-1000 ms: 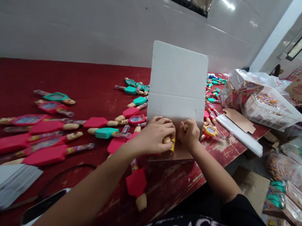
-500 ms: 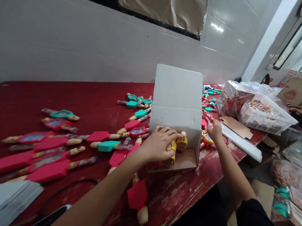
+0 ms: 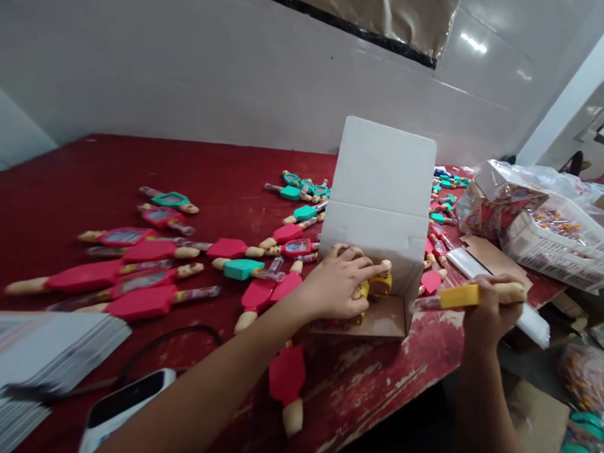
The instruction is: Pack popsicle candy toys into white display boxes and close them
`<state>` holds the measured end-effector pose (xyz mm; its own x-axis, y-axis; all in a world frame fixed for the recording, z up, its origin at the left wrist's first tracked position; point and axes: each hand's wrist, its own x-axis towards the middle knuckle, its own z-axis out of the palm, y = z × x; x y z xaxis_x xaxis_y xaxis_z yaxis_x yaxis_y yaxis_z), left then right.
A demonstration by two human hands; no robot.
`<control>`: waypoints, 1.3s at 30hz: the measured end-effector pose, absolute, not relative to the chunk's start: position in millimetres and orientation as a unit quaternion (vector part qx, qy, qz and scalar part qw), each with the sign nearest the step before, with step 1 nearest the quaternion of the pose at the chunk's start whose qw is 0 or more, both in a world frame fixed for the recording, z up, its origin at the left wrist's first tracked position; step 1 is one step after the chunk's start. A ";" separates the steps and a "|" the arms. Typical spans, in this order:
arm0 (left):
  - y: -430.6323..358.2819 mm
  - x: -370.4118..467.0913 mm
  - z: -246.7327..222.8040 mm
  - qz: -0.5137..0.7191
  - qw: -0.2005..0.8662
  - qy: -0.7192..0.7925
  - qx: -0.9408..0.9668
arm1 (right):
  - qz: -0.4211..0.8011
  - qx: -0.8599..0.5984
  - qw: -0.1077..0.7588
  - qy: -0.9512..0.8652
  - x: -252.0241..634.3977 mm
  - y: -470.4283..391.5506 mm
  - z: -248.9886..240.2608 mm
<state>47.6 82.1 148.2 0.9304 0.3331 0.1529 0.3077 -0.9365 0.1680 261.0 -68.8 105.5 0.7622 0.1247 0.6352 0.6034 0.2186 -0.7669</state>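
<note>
My left hand [image 3: 340,282] reaches into an open cardboard box [image 3: 380,180] and rests on the yellow toys [image 3: 382,284] in it. Its index finger touches the beige end of one toy, which lies between that finger and the thumb. The box's lid flap stands up at the back, and part of its brown floor shows. To the right of the box, my right hand [image 3: 490,312] is closed round another yellow toy [image 3: 459,296] by its beige end. That toy is held level, its clear tube pointing left toward the box.
Pink toys [image 3: 145,301] and teal toys [image 3: 244,269] lie across the red table [image 3: 219,160]. A stack of flat cartons [image 3: 87,343] and a white device [image 3: 124,408] are at the left front. A white plastic basket [image 3: 548,252] and a flat white plastic roll [image 3: 531,323] are at the right.
My right hand has lifted a yellow toy from the table right of the box and brought it nearer. My left hand stays on the toys in the box. The view has shifted left.
</note>
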 end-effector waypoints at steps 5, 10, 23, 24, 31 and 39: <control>80.3 48.8 146.1 0.093 0.070 0.174 0.978 | -0.155 -0.508 0.729 -0.432 185.4 -38.5 68.2; 80.6 47.7 144.0 0.113 0.083 0.170 0.975 | -0.171 -0.539 0.663 -0.491 179.3 -19.8 44.2; 78.7 47.2 145.8 0.124 0.102 0.164 0.973 | -0.281 -0.618 0.508 -0.529 181.7 10.1 24.2; 78.5 47.5 145.7 0.129 0.104 0.165 0.972 | -0.274 -0.614 0.501 -0.545 183.3 8.9 20.9; 85.1 34.1 141.0 0.361 0.264 0.140 0.883 | -0.174 -0.616 0.442 -0.628 195.4 -5.2 15.5; 126.0 13.1 65.2 0.422 0.489 0.374 0.665 | -0.163 -0.763 0.466 -0.417 228.7 -72.9 9.5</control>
<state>13.1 126.0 65.2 0.3641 0.9108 0.1949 0.0852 -0.2409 0.9668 228.7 -72.9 9.5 0.5992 0.4839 0.6378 0.7885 -0.2187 -0.5749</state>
